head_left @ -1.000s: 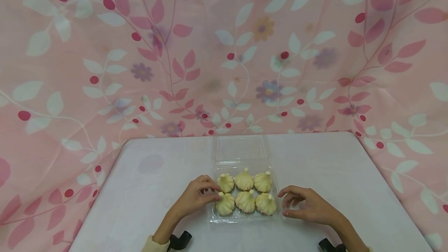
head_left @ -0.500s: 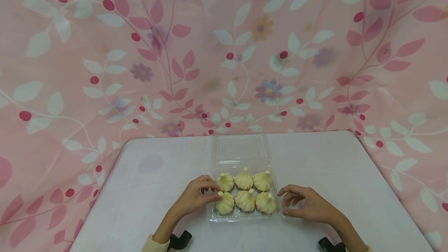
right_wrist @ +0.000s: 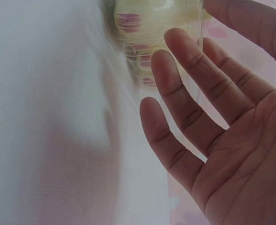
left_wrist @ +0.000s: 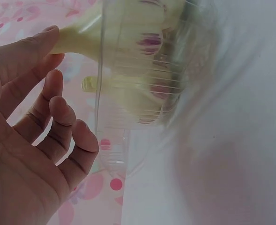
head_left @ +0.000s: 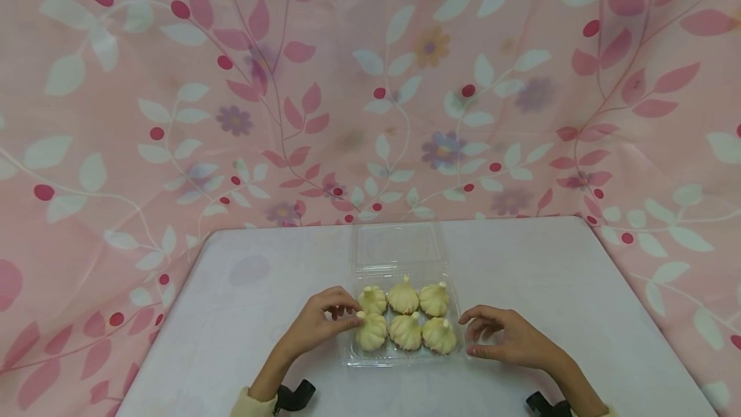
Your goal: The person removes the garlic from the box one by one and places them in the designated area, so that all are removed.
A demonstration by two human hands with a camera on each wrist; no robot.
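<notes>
Pale yellow garlic bulbs sit in two rows of three in a clear plastic clamshell box. Thumb and forefinger of my left hand pinch the stem of the front-left garlic bulb. The left wrist view shows that pinched stem above the box rim, the other fingers loosely bent below. Beside the box's right wall my right hand holds nothing, its fingers loosely bent. In the right wrist view its fingers overlap the clear wall, with a purple-streaked bulb behind it.
The box's clear lid lies folded back toward the far table edge. A white cloth covers the table. Behind it hangs a pink floral curtain. Black wrist cameras sit on both wrists.
My left hand has shifted slightly up and left, and the front-left garlic bulb has risen a little with it. The right hand stays in about the same place.
</notes>
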